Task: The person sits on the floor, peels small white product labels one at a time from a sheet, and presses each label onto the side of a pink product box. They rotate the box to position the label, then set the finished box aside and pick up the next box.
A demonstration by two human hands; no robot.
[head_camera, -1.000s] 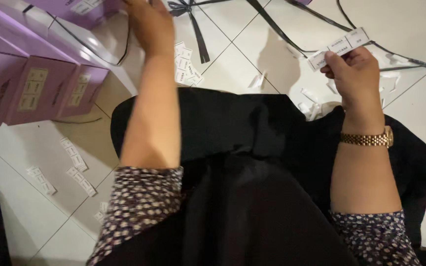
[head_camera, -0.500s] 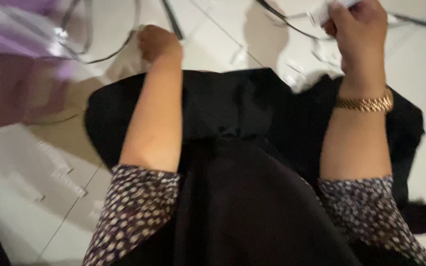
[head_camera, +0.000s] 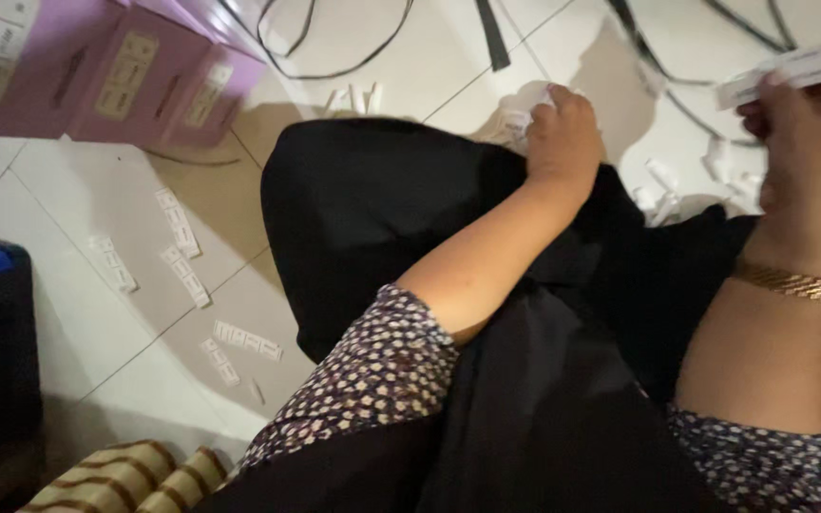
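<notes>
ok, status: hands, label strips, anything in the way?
Left hand closed on small white labels by black cloth. Right hand pinching white label strip. Nothing blocking.

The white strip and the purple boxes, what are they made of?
The strip in the right hand looks like thin matte paper: it bends lightly and is split into label-like segments. The boxes look like cardboard, flat-sided with a slight sheen.

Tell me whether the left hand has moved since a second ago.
Yes. The left hand was up at the purple boxes; it has come away from them to the front edge of the black cloth, over white paper scraps.
</notes>
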